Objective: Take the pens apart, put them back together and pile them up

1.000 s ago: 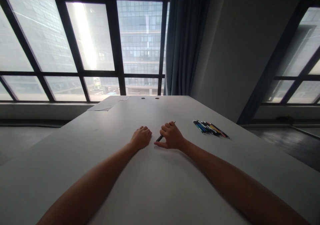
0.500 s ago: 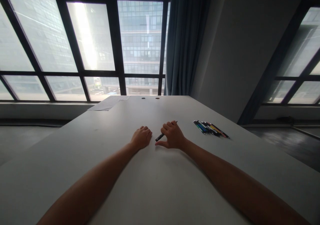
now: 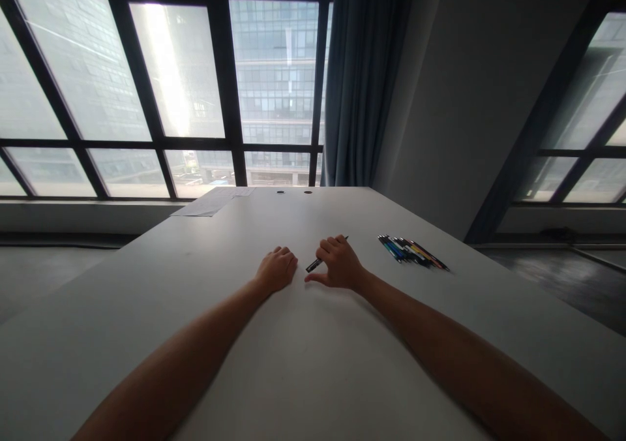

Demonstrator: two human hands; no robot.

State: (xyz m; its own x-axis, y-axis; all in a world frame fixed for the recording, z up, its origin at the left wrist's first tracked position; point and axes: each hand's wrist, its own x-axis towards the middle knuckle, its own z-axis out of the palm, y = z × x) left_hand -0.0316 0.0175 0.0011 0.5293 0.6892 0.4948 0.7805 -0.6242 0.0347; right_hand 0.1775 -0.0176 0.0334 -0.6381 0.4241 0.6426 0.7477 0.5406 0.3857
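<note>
My right hand (image 3: 337, 263) rests on the white table (image 3: 293, 363) with its fingers curled around a black pen (image 3: 313, 265). The pen's dark end sticks out to the left of the hand and its tip shows above the knuckles. My left hand (image 3: 276, 268) lies just left of it, fingers curled loosely on the tabletop, holding nothing. A small gap separates the two hands.
A row of several coloured pens (image 3: 411, 252) lies on the table to the right of my right hand. Sheets of paper (image 3: 211, 202) sit at the far left end. Two round cable holes (image 3: 293, 192) mark the far edge. Windows and a curtain stand beyond.
My right hand has lifted the pen's left end slightly off the table and shifted a little up and right. My left hand has stayed still.
</note>
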